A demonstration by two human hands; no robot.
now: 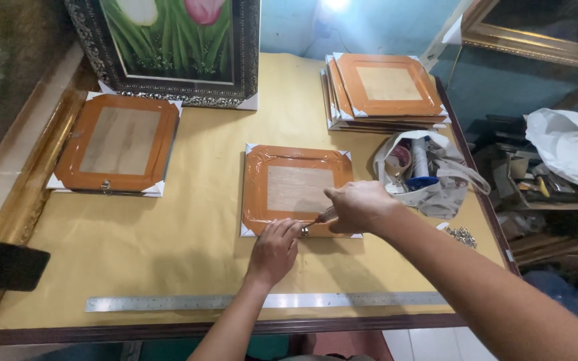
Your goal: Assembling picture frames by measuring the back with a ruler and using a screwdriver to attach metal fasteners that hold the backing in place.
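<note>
1. The left hand [274, 249] reaches forward from below on a bare forearm, palm down, fingers curled and pressed together at the tips.
2. The right hand [359, 207] comes in from the lower right, arm extended diagonally, fingers closed in a fist-like grip, knuckles up.

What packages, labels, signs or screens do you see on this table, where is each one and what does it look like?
Bag: right of the middle frame, whitish, soft, open, holding a white tube with blue cap.
Plastic bag: off the table at far right, white, crumpled.
Dark flat object: left edge, black; cannot tell if it is a screen.
No labels or signs visible.
</note>
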